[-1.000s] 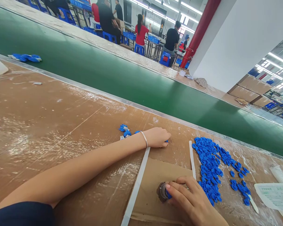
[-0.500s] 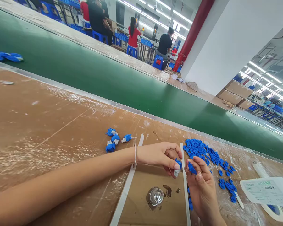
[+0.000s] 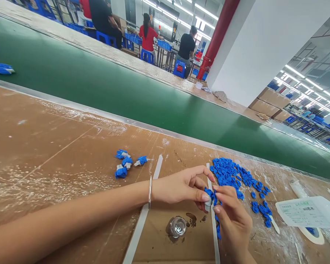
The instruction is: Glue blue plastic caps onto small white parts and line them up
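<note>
My left hand (image 3: 185, 186), with a bangle at its wrist, pinches a small blue and grey plastic piece (image 3: 208, 206), grey end down. Close against it, my right hand (image 3: 232, 212) holds a small blue plastic part (image 3: 215, 198) between thumb and fingers. The two pieces meet or nearly meet; fingers partly cover the contact. Below the hands a small clear round cup (image 3: 177, 227) stands on a cardboard sheet (image 3: 156, 244), beside dark wet stains. To the left lie several blue and grey pieces (image 3: 126, 162). A pile of loose blue parts (image 3: 227, 172) is spread beyond my right hand.
White strips (image 3: 139, 234) edge the cardboard. At right lie a labelled translucent bottle (image 3: 308, 212), a tape roll (image 3: 313, 235) and a white stick (image 3: 275, 224). A green conveyor belt (image 3: 143, 95) crosses behind, carrying blue items (image 3: 1, 69). Several people sit beyond it.
My right hand has turned and moved left, bringing its blue part up against the piece in my left hand. The whole view has shifted slightly.
</note>
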### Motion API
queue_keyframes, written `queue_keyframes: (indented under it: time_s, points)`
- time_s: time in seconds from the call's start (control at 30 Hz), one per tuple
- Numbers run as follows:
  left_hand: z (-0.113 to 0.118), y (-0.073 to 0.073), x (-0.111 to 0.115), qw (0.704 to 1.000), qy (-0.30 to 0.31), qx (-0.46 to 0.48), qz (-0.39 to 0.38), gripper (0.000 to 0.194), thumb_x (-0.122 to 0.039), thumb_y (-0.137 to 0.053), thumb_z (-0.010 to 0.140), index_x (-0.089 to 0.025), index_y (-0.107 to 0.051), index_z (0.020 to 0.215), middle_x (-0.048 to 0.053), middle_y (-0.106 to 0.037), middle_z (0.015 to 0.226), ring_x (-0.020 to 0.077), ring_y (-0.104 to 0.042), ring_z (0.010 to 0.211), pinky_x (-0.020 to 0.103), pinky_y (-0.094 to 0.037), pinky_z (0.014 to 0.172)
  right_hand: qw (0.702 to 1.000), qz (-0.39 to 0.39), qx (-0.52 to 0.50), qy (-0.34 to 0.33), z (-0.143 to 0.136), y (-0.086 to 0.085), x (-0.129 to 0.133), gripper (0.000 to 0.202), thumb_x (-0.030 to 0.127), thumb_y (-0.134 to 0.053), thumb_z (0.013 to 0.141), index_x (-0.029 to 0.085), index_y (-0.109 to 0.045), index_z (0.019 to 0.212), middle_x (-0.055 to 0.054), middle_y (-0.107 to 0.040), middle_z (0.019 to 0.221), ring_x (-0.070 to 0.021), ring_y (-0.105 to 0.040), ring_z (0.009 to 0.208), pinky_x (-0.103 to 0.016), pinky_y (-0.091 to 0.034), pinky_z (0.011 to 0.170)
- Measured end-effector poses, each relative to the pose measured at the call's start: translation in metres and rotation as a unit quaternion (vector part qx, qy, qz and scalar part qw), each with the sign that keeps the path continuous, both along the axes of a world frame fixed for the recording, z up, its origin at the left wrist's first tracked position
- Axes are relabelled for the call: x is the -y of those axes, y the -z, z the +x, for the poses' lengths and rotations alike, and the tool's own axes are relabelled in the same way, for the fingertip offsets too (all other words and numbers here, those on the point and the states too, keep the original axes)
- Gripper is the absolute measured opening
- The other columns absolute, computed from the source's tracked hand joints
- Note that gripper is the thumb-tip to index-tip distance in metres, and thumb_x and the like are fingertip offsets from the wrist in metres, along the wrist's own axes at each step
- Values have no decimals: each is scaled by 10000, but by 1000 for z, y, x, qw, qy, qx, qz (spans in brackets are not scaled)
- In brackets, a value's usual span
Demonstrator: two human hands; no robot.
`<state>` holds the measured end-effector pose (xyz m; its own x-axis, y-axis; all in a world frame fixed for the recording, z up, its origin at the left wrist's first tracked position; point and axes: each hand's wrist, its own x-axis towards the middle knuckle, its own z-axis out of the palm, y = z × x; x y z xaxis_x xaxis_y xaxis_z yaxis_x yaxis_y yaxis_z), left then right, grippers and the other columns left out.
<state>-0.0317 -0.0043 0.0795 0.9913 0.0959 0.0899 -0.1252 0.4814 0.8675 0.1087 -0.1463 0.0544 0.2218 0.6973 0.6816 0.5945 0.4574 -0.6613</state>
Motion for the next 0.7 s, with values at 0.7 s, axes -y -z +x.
queue_keyframes:
  time_s: [0.7]
  points:
    - [-4, -25, 19, 992, -112, -14, 54, 327, -404, -630, 847, -185, -514, 1060, 11, -563, 828, 140, -583, 720, 296, -484, 691, 955, 54, 233, 175, 38, -14, 34, 421, 185, -466, 966, 221, -480, 1385, -102, -564, 1295, -321, -506, 1158, -525, -438, 889]
